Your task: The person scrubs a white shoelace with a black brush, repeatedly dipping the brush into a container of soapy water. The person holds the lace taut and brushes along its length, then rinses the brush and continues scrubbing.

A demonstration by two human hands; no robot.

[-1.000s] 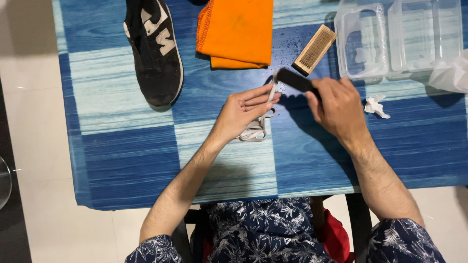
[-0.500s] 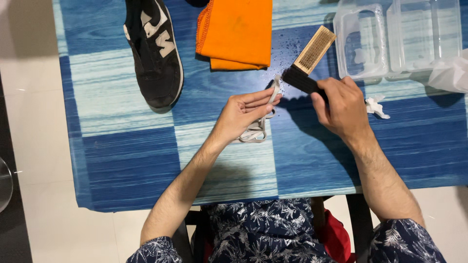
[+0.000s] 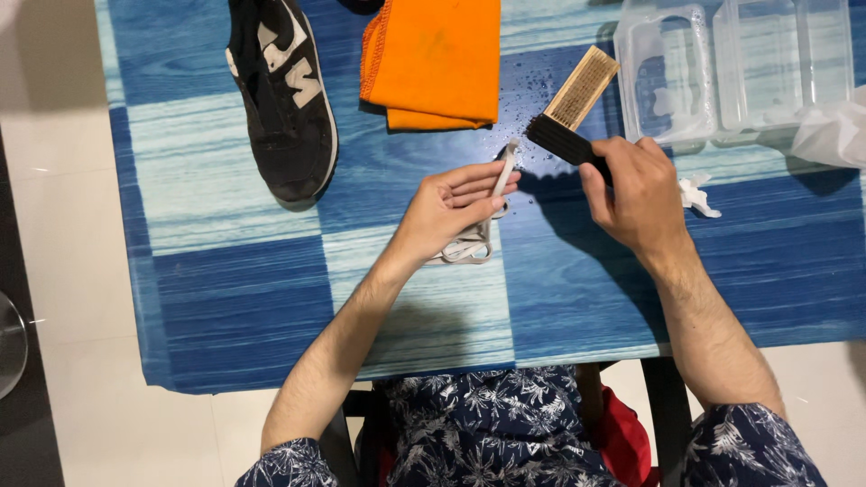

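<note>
My left hand [image 3: 451, 209] holds a white shoelace [image 3: 502, 176], one end pinched between the fingers and the rest coiled on the table under the palm. My right hand [image 3: 639, 191] grips the black handle of a scrubbing brush [image 3: 577, 99] with pale bristles, raised just right of the lace's tip. A black sneaker [image 3: 284, 95] with white markings and no lace lies at the upper left. A folded orange cloth [image 3: 437, 59] rests beside it.
Two clear plastic containers [image 3: 740, 68] stand at the upper right on the blue checked tablecloth [image 3: 234, 298]. A crumpled white tissue [image 3: 699, 194] and a white plastic bag [image 3: 834, 131] lie near the right edge. Water drops speckle the cloth by the brush.
My right hand has lifted the brush slightly up and away from the lace's tip. My left hand keeps the lace in the same place.
</note>
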